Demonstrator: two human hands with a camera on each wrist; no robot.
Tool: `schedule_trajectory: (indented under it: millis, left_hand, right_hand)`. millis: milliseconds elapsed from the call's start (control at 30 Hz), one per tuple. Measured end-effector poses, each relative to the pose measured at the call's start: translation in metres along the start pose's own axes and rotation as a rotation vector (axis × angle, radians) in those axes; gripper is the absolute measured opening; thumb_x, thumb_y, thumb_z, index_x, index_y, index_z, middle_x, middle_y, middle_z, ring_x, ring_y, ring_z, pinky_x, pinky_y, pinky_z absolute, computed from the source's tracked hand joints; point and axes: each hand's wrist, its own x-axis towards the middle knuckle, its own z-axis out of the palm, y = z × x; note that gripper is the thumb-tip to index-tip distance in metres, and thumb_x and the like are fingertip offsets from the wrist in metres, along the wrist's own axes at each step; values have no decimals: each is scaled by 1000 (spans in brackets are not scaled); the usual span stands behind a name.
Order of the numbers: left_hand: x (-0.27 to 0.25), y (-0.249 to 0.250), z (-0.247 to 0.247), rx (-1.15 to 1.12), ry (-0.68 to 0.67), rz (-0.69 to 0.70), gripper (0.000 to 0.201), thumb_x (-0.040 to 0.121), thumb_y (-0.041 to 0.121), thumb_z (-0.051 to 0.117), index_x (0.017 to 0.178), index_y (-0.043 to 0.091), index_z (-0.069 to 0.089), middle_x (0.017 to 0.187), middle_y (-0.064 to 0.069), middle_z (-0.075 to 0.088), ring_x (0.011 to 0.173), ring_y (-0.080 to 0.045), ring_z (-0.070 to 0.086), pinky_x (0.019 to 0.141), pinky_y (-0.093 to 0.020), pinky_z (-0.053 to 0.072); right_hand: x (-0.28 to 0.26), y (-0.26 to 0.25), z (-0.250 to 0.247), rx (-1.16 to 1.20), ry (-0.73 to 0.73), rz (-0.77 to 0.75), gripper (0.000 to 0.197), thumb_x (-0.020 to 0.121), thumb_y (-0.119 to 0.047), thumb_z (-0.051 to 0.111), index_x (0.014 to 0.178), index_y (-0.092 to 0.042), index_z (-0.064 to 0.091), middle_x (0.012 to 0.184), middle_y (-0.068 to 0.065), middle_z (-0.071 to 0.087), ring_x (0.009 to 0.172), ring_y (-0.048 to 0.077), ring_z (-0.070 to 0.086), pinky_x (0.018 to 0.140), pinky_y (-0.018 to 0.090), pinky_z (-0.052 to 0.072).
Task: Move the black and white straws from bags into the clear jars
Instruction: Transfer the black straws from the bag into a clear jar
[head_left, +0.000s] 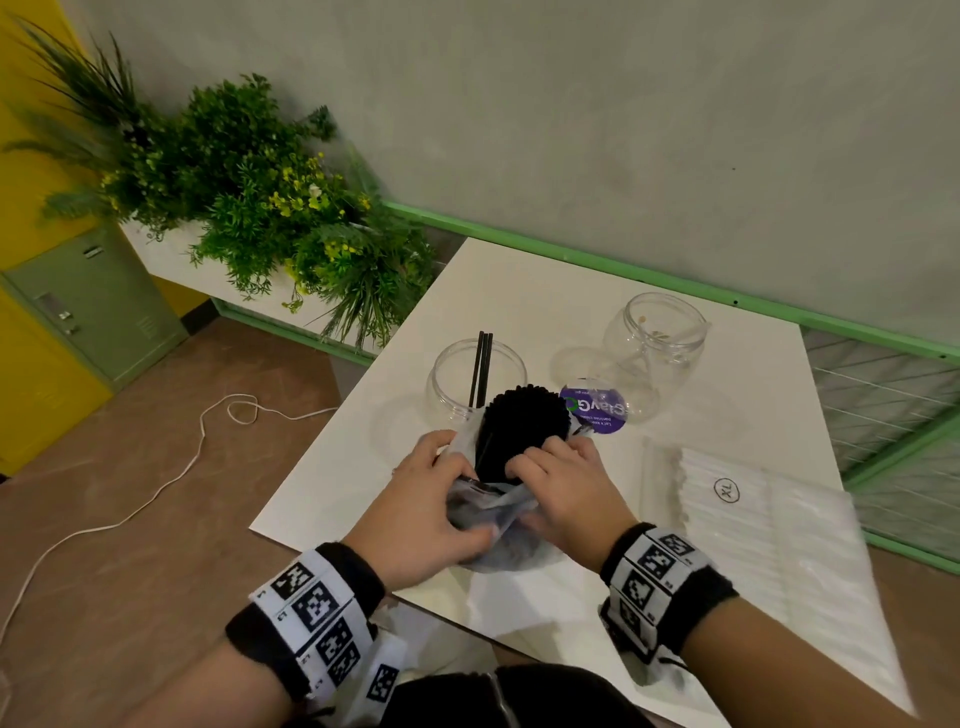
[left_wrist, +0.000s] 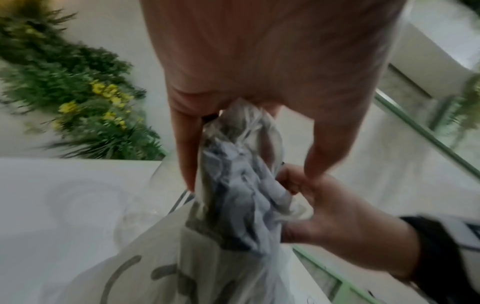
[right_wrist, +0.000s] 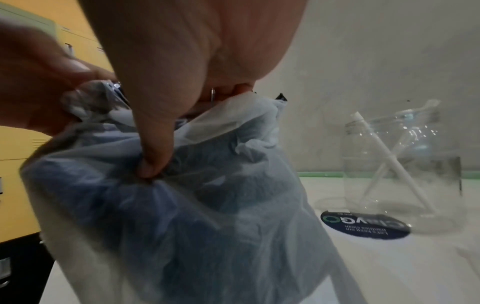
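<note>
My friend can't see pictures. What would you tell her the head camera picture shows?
Two hands, the left hand and the right hand, hold a crumpled plastic bag full of black straws on a white table. Behind it stand a clear jar holding a few black straws and another jar with white straws.

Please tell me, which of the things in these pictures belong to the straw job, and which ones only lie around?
Belong to the job:
- bag of black straws, gripped by left hand and right hand
- left jar, holding a few black straws
- right jar, holding white straws
- bag of white straws

Only lying around:
- round purple sticker
- plants
- white cable
</note>
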Motion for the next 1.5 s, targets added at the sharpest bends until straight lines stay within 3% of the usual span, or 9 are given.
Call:
schedule_trajectory:
  millis: [267,467,600,833,933,1133,1267,1367,1500]
  left_hand:
    - [1,-1,15,237,220,59,28,72,11,67,94,18,50,125,3,37,91,-26,50,62,-33,48]
    - [4,-4,16,143,276,140,19,73,11,66,84,17,52,120,3,42,92,-22,52,68,-30,47]
    - [4,-2,19,231,175,118,42,66,35,76,94,20,48,129,3,32,107,-20,41,77,-34,50]
    - [14,-9,23,289,206,74,27,64,8,69,87,13,55,121,-2,41,102,-27,45,61,-39,53]
    - [17,-12,23,254,230,89,23,62,5,69,80,11,55,117,-4,47,98,-27,49,59,-36,51]
    - [21,-11,24,211,259,78,23,60,1,69,75,11,54,112,-4,50,86,-25,50,62,-28,42]
    - [22,-14,22,162,248,42,19,63,-1,65,76,10,56,111,-4,50,84,-26,52,66,-27,40]
    - [19,-11,18,89,225,52,18,67,7,62,75,17,49,115,0,45,85,-19,48,66,-18,35]
    - [16,-3,12,-93,145,-5,22,66,47,51,76,27,50,122,7,40,101,-14,46,81,-21,36]
  right_hand:
    - [-12,-2,4,180,112,77,14,66,-17,48,78,-20,43,73,-3,51,71,18,44,74,33,35]
    - [-25,0,4,167,-104,140,58,62,-54,70,106,-22,50,102,-3,54,90,17,50,82,29,32]
    - [-19,1,13,99,-71,165,41,62,-38,77,89,-19,53,93,-1,51,83,21,44,74,33,31]
    - [-30,-1,10,127,16,-15,16,75,-10,57,87,-19,50,83,-2,54,71,17,52,75,26,33]
    - [-33,2,4,179,-37,43,25,76,-13,50,100,-20,48,99,-2,56,78,13,53,77,23,32]
    - [-26,3,-3,125,-113,-19,4,80,-18,49,83,-20,52,78,-4,51,70,17,46,67,27,27]
    - [-26,8,-14,296,-229,31,20,84,-33,50,91,-21,64,85,-7,60,86,18,52,73,30,44]
    - [-21,11,-28,624,-164,341,32,91,-40,41,106,-19,61,97,-7,59,90,7,53,81,26,45]
    - [-14,11,-21,630,-118,406,51,85,-24,70,130,-15,47,122,-6,42,103,5,48,87,13,41]
